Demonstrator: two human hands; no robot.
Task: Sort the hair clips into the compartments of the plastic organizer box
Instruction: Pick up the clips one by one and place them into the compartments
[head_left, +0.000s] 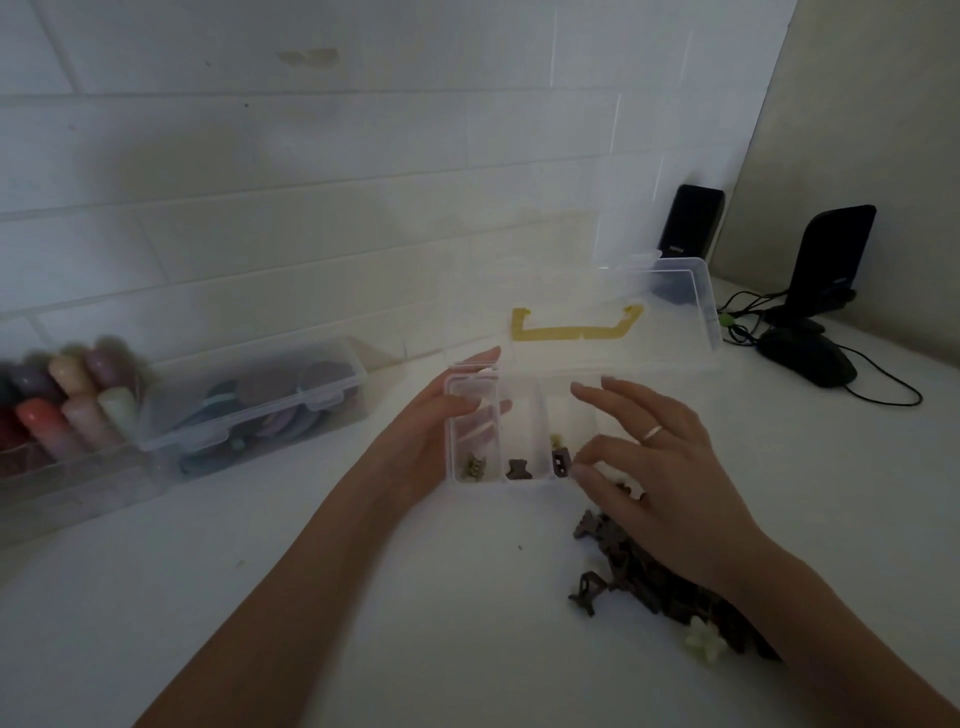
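Sorting hair clips into the clear organizer box, with most of the pile still loose on the counter.

My left hand grips the box's left wall, fingers curled over the rim; my right hand hovers spread and relaxed above the right compartments, holding nothing I can make out. A few clips sit in the near compartments, including a dark clip. The loose clips lie toward the counter's near right edge, partly under my right wrist. I judge that the wrist could drag them off that edge, or a clip could land in the wrong compartment in this dim light.
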